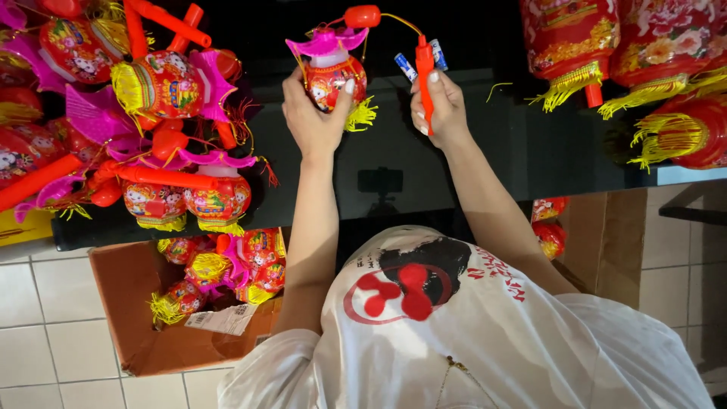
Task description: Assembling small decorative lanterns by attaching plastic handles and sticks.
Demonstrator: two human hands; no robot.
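Observation:
My left hand (pixel 314 113) grips a small red toy lantern (pixel 333 76) that has a pink top and a yellow tassel, holding it over the black table (pixel 545 151). My right hand (pixel 441 110) is closed around the lantern's orange-red stick handle (pixel 424 64). Two small blue and white batteries (pixel 406 67) poke out above the fingers beside the handle. A thin yellow wire arcs from the handle's top to the red hook (pixel 362 15) above the lantern. Both hands are close together, about a hand's width apart.
A heap of similar lanterns (pixel 163 98) with orange sticks covers the table's left side. Larger red lanterns (pixel 651 53) with gold fringes sit at the right. An open cardboard box (pixel 129 318) holding more lanterns stands on the white tiled floor, and another box (pixel 598 235) stands at the right.

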